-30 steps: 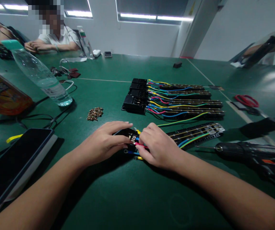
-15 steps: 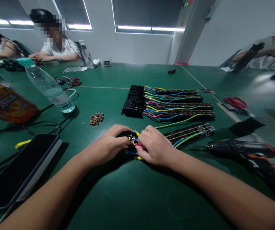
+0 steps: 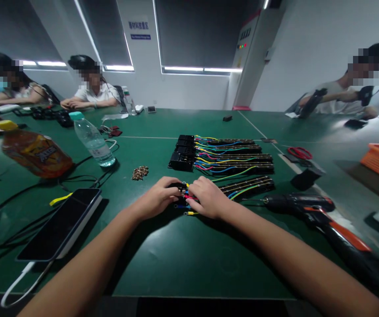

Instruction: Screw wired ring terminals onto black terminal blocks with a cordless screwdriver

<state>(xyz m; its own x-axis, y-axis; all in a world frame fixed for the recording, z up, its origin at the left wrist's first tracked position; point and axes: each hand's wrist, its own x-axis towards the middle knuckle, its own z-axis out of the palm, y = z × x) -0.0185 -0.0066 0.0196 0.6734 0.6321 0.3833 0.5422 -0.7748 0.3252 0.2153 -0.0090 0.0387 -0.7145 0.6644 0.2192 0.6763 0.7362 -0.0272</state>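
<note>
My left hand is closed around the left side of a small black terminal block, mostly hidden under my fingers. At the block's right side, my right hand pinches a red wire close to the metal contacts. Blue and yellow wires with ring terminals stick out below my right hand. From beneath that hand a black slotted strip with coloured wires runs to the right. A heap of small brass-coloured screws lies left of the block.
Several wired black assemblies lie behind my hands. A power drill rests at right, its bit toward the strip. At left are a phone with cables, a water bottle and an orange drink bottle. Other people sit across the table.
The camera view has tilted up and shifted, bringing an orange bin into sight at right. Both hands stay at the block with nearly the same grip.
</note>
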